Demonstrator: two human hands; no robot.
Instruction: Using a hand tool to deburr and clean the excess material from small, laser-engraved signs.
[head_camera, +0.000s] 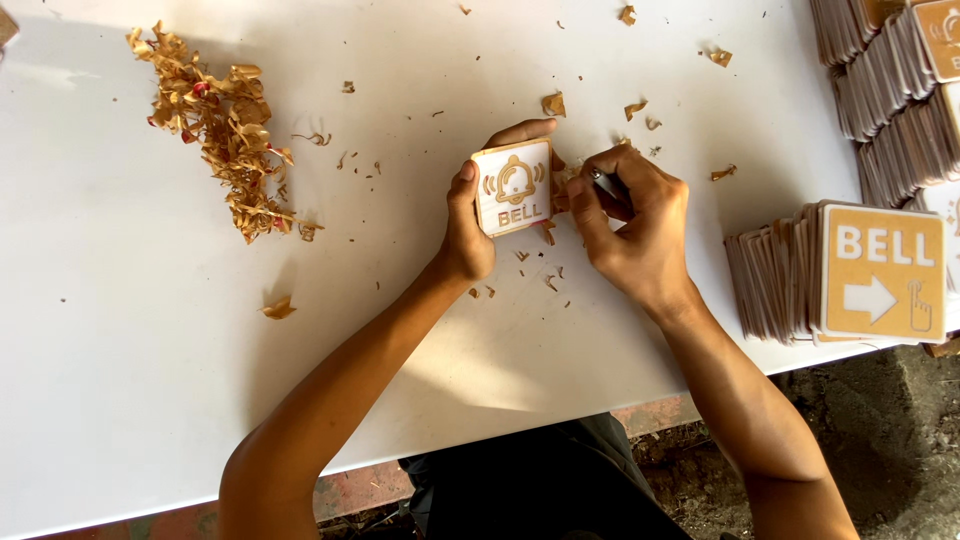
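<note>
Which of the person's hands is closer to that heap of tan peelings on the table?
The left. The left hand holds a small square plaque not far to the right of the heap of peelings; the right hand, gripping a slim tool, is farther right beyond the plaque.

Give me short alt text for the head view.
A left hand holds a small square bell-symbol plaque over a white table while the right hand works its edge with a thin tool. Tan peelings lie left, stacked plaques right.

The white tabletop (140, 400) lies open on the near left, while a heap of tan peeled paper scraps (222, 130) blocks the far left and rows of stacked tan square sign plaques (800, 270) wall the right edge.
</note>
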